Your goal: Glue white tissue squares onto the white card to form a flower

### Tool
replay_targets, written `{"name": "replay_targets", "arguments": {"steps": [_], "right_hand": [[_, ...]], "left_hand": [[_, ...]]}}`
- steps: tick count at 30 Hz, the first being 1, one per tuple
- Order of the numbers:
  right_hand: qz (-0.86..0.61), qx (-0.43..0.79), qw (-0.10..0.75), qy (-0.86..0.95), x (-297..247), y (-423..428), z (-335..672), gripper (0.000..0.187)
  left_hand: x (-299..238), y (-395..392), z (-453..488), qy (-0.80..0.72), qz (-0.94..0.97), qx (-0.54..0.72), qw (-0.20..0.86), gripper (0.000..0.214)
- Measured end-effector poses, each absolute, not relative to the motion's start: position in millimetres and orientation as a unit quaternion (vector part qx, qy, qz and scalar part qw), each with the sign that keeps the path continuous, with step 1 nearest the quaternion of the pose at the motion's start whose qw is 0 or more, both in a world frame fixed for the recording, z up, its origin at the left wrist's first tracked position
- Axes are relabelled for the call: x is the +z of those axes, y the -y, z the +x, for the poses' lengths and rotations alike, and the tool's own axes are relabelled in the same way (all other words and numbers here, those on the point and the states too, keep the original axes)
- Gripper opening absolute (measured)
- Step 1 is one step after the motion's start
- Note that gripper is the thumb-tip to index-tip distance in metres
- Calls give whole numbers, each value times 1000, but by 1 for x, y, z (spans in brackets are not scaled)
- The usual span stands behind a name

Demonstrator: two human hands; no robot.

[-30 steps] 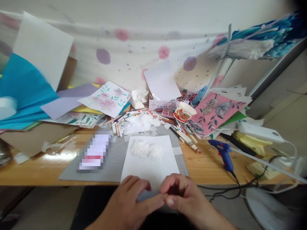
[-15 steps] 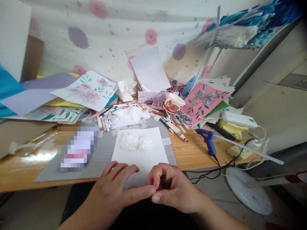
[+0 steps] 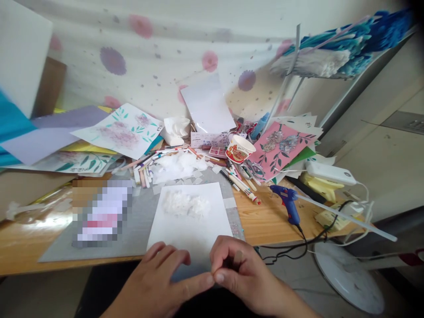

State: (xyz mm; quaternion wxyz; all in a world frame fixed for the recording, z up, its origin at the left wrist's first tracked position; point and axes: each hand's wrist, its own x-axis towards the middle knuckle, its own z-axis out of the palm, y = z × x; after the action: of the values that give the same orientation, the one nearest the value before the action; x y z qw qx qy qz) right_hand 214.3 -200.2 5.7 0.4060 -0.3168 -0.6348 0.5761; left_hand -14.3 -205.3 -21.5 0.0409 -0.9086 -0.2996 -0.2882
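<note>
My left hand [image 3: 157, 280] is held over the near edge of the table, fingers bent and apart, thumb stretched to the right. Its thumb tip meets the fingertips of my right hand [image 3: 240, 274], whose thumb and index finger are pinched together. Whatever may be in that pinch is too small to make out. Just beyond both hands lies a white sheet of paper [image 3: 190, 236]. Fluffy white tufts [image 3: 186, 203] form a patch on its upper half. Farther back, a loose heap of white fluff [image 3: 180, 164] rests among scattered pens and sticks.
A blue glue gun [image 3: 287, 203] with a long glue stick lies at right, its cord hanging off the table. A paper cup [image 3: 239, 149], scissors [image 3: 251, 170] and a pink flower picture [image 3: 281, 148] are behind. Flower-painted paper [image 3: 122, 132] is stacked at left. A pixelated object [image 3: 104, 212] lies on the grey mat [image 3: 62, 247].
The view has tilted slightly, so the table sits lower in it. My right thumb and index finger have closed together against my left thumb tip. The tufts on the paper look the same.
</note>
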Motion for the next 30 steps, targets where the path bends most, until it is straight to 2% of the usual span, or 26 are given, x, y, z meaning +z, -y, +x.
{"name": "replay_targets", "arguments": {"steps": [5,9,12,14,16,19,22,27,30], "right_hand": [[-362,440,400,718,7,206,216,26],[-365,466,379,712,7,209,220,29],[-369,515,391,668,3,209,224,31],[-396,504,408,650,1,204,230,32],[-463,419,426,654,-1,192,242,35],[-556,268,447,647,-3,168,272,32],[-578,221,444,649,-7,155,295,9],[-516,264,403,709,-12,174,265,12],[-367,389,415,736,-9,188,227,19]], "left_hand": [[-26,207,-8,310,-904,-292,51,51],[-23,203,-12,346,-894,-282,48,44],[-22,202,-18,370,-888,-268,51,46],[-22,202,-20,379,-885,-266,45,46],[-23,202,-22,391,-878,-276,25,39],[-25,198,-33,406,-860,-307,-20,13],[-25,193,-51,431,-837,-336,-35,12],[-25,195,-55,406,-843,-353,-21,12],[-22,200,-32,313,-871,-378,-5,24]]}}
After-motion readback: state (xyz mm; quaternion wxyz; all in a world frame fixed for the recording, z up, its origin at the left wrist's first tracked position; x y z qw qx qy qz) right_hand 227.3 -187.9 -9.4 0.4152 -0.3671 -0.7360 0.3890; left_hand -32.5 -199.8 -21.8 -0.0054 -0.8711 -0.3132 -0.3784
